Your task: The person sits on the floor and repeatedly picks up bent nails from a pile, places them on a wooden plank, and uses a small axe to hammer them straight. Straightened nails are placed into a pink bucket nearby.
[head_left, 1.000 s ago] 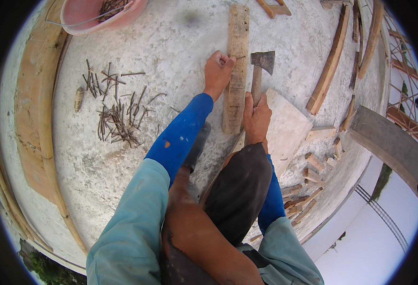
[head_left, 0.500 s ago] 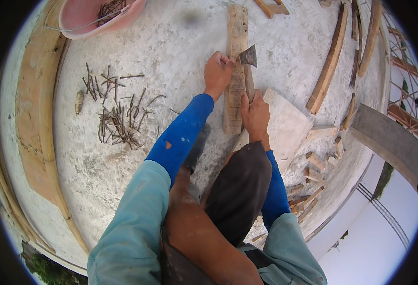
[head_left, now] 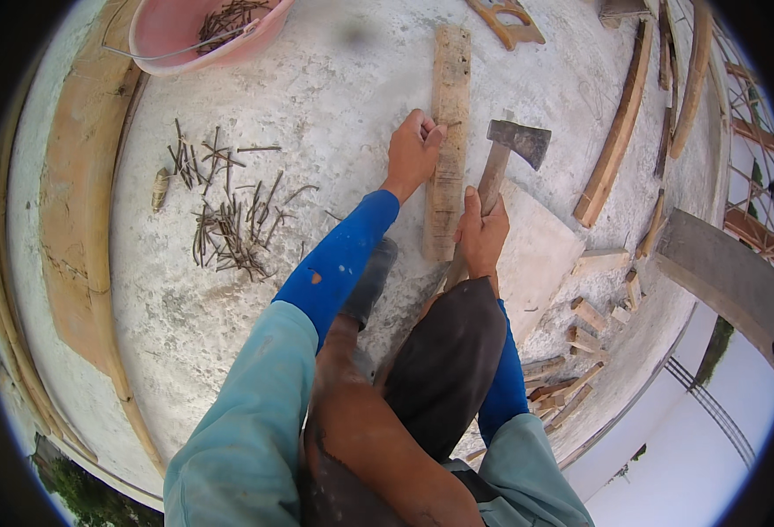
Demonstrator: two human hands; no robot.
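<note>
My left hand [head_left: 415, 154] is closed in a pinch at the edge of a narrow wooden plank [head_left: 444, 198] on the concrete floor. A thin nail [head_left: 453, 124], only partly visible, sticks out of the fingertips over the wood. My right hand [head_left: 482, 230] grips the wooden handle of a hatchet [head_left: 520, 140]. Its dark metal head is raised to the right of the plank, apart from it, with the blade facing right. Left of my left forearm lies a pile of rusty nails [head_left: 229, 237], with several more scattered just beyond.
A pink bucket [head_left: 145, 35] holding nails stands at the far left. A handsaw [head_left: 512, 25] lies beyond the plank. Long timbers [head_left: 617, 132] rest on the right, with wood offcuts [head_left: 587, 312] nearer. A flat pale board [head_left: 532, 246] lies beside my right hand. Boards [head_left: 71, 220] line the left.
The hatchet has swung away from the plank to the right, its head now apart from my left hand. My left hand still pinches at the plank. The whole view has shifted slightly.
</note>
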